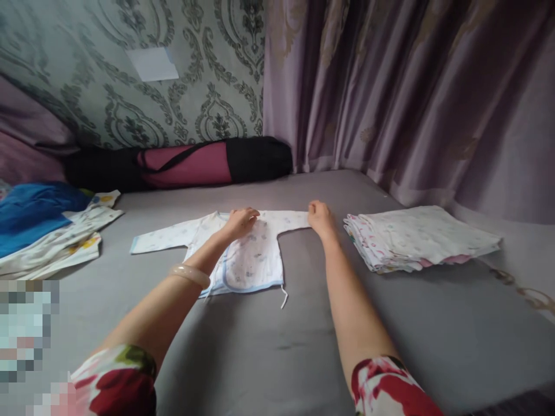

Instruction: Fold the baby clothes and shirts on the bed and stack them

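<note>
A white baby shirt (255,260) with small prints and light blue trim lies spread on the grey sheet, both sleeves stretched out sideways. My right hand (319,216) is closed on the cuff end of the right-hand sleeve. Near the neckline, my left hand (243,222) rests on the upper part of the shirt, its fingers bent and partly hidden from view; whether it grips the cloth does not show. A white tie string (284,296) hangs from the lower right hem. The left-hand sleeve (162,237) lies free of either hand.
A stack of folded baby clothes (425,237) sits to the right. Blue and white clothes (47,219) lie heaped at the left. Along the wall rests a long black and maroon bag (186,164). Purple curtains (321,86) hang behind the bed's right side.
</note>
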A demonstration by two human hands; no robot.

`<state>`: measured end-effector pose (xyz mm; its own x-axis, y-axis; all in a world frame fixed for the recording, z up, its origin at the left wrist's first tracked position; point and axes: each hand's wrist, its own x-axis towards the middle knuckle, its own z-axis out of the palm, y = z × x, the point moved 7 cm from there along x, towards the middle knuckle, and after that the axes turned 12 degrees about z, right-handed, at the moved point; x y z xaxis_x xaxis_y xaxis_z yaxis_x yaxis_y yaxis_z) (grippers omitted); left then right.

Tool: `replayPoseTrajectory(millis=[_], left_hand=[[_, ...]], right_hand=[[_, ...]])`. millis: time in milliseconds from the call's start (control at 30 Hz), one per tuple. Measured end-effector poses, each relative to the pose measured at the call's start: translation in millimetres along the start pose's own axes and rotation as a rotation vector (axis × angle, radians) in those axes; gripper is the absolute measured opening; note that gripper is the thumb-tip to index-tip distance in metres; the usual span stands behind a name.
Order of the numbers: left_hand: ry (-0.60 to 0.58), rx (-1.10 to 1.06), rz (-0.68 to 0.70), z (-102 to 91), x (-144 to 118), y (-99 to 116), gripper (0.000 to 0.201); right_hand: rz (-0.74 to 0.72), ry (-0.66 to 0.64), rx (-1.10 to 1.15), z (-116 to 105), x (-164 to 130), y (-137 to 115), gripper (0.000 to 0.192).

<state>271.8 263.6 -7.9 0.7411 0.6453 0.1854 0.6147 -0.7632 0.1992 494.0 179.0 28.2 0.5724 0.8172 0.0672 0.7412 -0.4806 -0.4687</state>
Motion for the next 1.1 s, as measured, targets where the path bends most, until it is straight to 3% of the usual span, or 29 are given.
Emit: replayPoseTrajectory(millis=[100,200,400,600,733,900,1000,1100], left_hand=[[0.039,-0.046,0.061,17.3,10,10,0.039],[0.112,-0.093,0.07,34.1,17,9,0.042],[0.199,-0.083,0.071,48.7,12,8,0.04],[0.123,-0.136,0.05,52.8,8,9,0.042],[-0.002,-0.168,0.029,53.9,8,9,0.051],[-0.111,-0.177,0.035,57.9,10,11,0.073],[-0.143,-0.168,0.038,58.6,10,13,0.08],[-0.161,-0.174,0.026,54.1,10,17,0.084]], right_hand=[[0.117,0.055,-0.089,13,16,36,0.033],[0.174,0.086,-0.156,32,22,52,0.039],[0.247,0.079,-0.132,41,25,52,0.039],[0.238,0.02,-0.011,42,32,52,0.031],[0.283,-0.007,0.273,42,38,57,0.026],[0.524,-0.179,1.059,54,38,61,0.011],[0.564,-0.258,1.21,52,35,50,0.009],[0.571,-0.344,1.324,48,31,35,0.021]])
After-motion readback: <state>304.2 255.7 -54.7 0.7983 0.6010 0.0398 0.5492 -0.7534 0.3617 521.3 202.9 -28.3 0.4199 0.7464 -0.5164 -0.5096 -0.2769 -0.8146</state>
